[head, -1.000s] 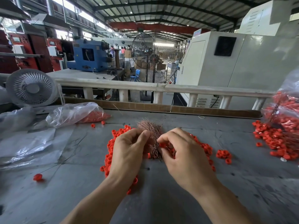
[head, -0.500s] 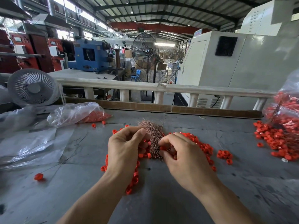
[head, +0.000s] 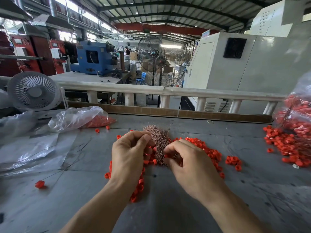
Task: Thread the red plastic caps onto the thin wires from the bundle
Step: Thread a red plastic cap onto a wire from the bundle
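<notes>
Pinching at the copper-coloured wire bundle (head: pixel 158 145) from both sides, your left hand (head: pixel 129 157) has thumb and forefinger closed near the splayed upper ends, seemingly on a strand too fine to make out, while your right hand (head: pixel 188 163) curls its fingers against the bundle's lower right edge; whether it holds a cap, you cannot tell from here. The bundle stands between your 2 hands, over the loose red caps (head: pixel 202 147) heaped on the grey surface (head: pixel 168 207). Pull carelessly and you could drag several hair-thin wires out together, tangling or kinking them, since they fan out loosely at the top and look springy. The caps are small, ridged plastic rings, light enough to scatter or roll if your wrists brush the heap. A slight miss at the small hole would likely bend the wire tip. More caps sit in the crinkled clear bag (head: pixel 77 118) at left and the pile (head: pixel 289 145) at right.
</notes>
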Available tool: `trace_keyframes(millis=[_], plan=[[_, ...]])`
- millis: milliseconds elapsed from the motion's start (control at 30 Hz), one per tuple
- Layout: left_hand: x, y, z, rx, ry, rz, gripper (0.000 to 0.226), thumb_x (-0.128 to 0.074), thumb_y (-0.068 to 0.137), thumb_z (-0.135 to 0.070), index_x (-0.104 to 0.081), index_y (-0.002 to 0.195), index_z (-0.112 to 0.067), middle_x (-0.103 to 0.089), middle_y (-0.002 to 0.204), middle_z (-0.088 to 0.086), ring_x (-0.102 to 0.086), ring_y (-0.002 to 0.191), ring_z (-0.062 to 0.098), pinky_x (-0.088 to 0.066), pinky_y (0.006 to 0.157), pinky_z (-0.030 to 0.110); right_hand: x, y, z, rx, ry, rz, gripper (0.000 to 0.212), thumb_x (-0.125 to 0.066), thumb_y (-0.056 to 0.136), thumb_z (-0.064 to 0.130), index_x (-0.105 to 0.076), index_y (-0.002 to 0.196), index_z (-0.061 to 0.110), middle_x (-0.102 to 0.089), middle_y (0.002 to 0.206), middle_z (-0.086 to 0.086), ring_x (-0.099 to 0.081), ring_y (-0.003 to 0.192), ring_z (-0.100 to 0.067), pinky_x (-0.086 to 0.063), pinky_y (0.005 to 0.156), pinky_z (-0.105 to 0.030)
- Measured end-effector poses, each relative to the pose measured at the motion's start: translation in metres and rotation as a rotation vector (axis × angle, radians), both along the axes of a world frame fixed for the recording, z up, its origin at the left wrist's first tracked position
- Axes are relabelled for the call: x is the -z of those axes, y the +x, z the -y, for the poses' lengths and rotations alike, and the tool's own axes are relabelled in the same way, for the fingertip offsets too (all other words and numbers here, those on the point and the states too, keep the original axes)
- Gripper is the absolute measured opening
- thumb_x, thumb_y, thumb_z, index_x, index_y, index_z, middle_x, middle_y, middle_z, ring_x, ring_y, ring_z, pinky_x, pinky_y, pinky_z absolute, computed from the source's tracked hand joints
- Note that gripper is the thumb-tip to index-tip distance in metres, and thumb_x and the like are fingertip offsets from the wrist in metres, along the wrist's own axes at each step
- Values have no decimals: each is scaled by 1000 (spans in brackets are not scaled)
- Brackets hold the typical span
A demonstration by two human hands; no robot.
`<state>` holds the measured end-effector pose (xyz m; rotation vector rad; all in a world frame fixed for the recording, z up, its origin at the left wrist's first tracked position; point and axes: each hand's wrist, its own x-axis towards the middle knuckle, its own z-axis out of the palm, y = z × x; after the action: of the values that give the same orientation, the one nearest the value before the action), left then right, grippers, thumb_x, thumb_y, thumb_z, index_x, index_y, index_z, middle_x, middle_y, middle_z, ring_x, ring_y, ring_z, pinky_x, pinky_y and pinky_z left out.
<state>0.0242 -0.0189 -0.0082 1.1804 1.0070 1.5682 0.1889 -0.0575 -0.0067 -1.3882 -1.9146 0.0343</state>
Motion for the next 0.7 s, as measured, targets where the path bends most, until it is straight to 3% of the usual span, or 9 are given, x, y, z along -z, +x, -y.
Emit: trace_keyframes(millis=[167,400,700], plan=[[-1,0,2,-13,-17,-43,23,-66,98,-30,-78,80,-24,-75,76,11,-63,61,22,-53,64,45,1,2,0,14,-7,5,17,-78,87,25,-67,98,33,-60,93,22,-54,86,3,-39,72,-9],[-2,0,3,-12,-24,-23,24,-61,101,-27,-79,85,-23,-76,78,7,-62,61,20,-50,64,44,0,2,0,13,2,23,17,-78,88,25,-67,98,33,-61,95,22,-56,90,1,-39,74,-8],[-1,2,3,59,10,-47,21,-63,99,-32,-79,87,-26,-77,86,5,-67,67,16,-53,60,31,-2,8,-3,78,42,-34,17,-80,86,24,-68,95,32,-60,88,21,-56,84,3,-40,70,-6]])
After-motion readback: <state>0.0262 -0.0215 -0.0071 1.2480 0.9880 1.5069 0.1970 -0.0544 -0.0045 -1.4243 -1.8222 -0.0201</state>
